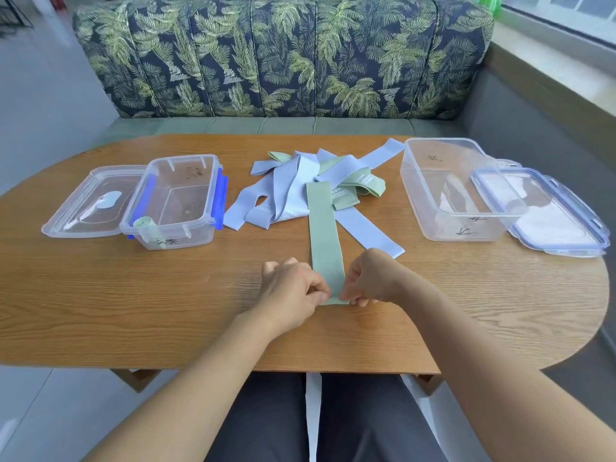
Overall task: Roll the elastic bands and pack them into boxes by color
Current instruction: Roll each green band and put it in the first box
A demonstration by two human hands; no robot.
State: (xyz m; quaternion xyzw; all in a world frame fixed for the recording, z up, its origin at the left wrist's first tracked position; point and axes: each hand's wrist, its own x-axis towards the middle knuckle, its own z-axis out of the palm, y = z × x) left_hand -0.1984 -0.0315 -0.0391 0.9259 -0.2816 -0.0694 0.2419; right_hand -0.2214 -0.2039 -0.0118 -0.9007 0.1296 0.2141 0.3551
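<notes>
— What sits at the far left?

— A clear lid (83, 208), off and lying flat on the wooden table (133, 328), touching its box with blue clips (173, 201). That leaves the box open for dropping rolls in. One rolled green band (144, 222) lies in its near left corner, so this looks like the green box.

— And the middle?

— A loose pile of pale blue and green bands (293, 185), tangled over one another and unrolled. One green band (325, 235) is pulled out of it and laid straight toward the person, flat on the wood, likely so that it rolls evenly.

— What are the hands doing?

— The left hand (290, 288) pinches the near end of that strip from its left side, fingers curled. The right hand (373, 278) pinches the same end from the right. Both are clamped on the edge nearest the person, which suggests the first turn of the roll is about to be made.

— And to the right?

— A larger clear box (450, 191), with no bands in it, probably meant for the blue ones. Its blue-edged lid (546, 215) lies just beside it at the table's right end.
</notes>
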